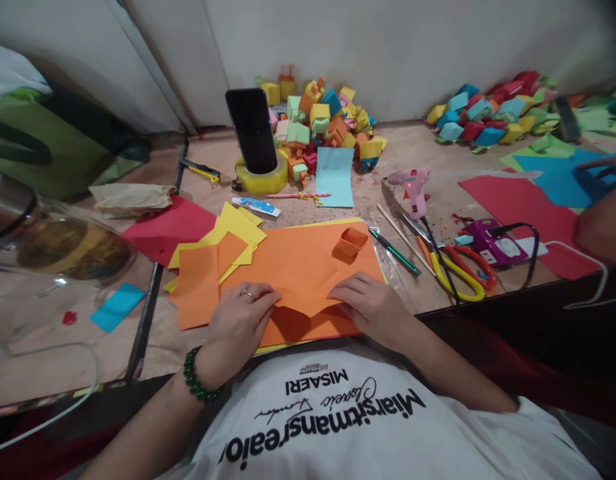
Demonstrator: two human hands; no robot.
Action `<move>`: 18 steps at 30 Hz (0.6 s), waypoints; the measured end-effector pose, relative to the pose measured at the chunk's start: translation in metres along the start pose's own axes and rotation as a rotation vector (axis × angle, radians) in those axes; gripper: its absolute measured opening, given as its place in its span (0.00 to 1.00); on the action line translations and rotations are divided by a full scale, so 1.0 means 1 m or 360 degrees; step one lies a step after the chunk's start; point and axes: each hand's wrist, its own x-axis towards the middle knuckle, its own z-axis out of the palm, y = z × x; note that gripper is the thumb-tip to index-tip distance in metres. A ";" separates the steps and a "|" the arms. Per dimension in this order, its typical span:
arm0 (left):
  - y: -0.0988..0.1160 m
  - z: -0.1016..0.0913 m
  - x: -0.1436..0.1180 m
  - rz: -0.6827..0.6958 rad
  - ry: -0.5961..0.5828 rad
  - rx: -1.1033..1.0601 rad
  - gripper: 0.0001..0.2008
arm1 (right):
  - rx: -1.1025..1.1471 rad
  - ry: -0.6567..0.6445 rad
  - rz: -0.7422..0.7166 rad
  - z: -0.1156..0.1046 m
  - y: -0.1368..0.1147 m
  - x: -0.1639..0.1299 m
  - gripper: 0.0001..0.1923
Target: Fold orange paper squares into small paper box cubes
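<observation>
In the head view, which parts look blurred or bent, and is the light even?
Head view: sharp at centre, where the left hand and right hand press the orange paper; the edges smear and curve, as at the glass jar on the left; light is soft and even, with a glint on the phone.

White shirt (388, 427): "MISAERI", "Miarsitmansreaior" print.

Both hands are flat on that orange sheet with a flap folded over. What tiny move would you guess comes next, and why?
Probably pressing the crease flat: the left hand and right hand both rest on the orange paper, whose near edge is folded into a pointed flap between them. Running the fingertips outward along that fold would likely sharpen it. A finished orange paper box sits on the sheet's far corner.
</observation>
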 end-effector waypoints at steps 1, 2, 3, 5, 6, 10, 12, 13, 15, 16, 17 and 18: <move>-0.002 -0.001 0.001 -0.0017 -0.0011 0.0003 0.15 | 0.0038 0.0006 0.0025 0.000 0.001 0.000 0.09; -0.004 -0.002 0.003 -0.0028 -0.0017 0.0009 0.15 | 0.0078 0.0012 0.0054 0.000 0.001 0.001 0.09; -0.006 -0.002 0.005 -0.0037 -0.0022 0.0018 0.15 | 0.0114 0.0019 0.0087 0.000 0.002 0.001 0.08; -0.010 -0.004 0.009 -0.0060 -0.0044 0.0047 0.15 | 0.0137 0.0080 0.0175 0.002 0.004 0.000 0.09; -0.012 -0.005 0.012 -0.0067 -0.0069 0.0064 0.15 | 0.0128 0.0122 0.0224 0.004 0.005 -0.001 0.10; -0.012 -0.009 0.021 -0.0112 -0.0158 0.0222 0.14 | -0.0027 0.0231 0.0370 0.011 0.008 -0.002 0.22; -0.006 -0.010 0.021 -0.0204 -0.0124 0.0372 0.12 | -0.0184 0.0272 0.0366 0.011 0.007 0.000 0.22; -0.001 -0.009 0.020 -0.0244 -0.0095 0.0430 0.12 | -0.0266 0.0301 0.0332 0.011 0.005 0.002 0.21; 0.010 -0.006 0.018 -0.0194 -0.0089 0.0437 0.17 | -0.0365 0.0340 0.0150 0.010 0.001 0.006 0.16; 0.016 -0.004 0.016 -0.0074 -0.0134 0.0384 0.19 | -0.0383 0.0327 0.0012 0.010 0.000 0.008 0.14; 0.022 -0.001 0.015 0.0046 -0.0192 0.0330 0.20 | -0.0393 0.0293 -0.0128 0.010 -0.002 0.009 0.13; 0.027 0.001 0.014 0.0139 -0.0215 0.0295 0.21 | -0.0402 0.0247 -0.0246 0.011 -0.002 0.009 0.11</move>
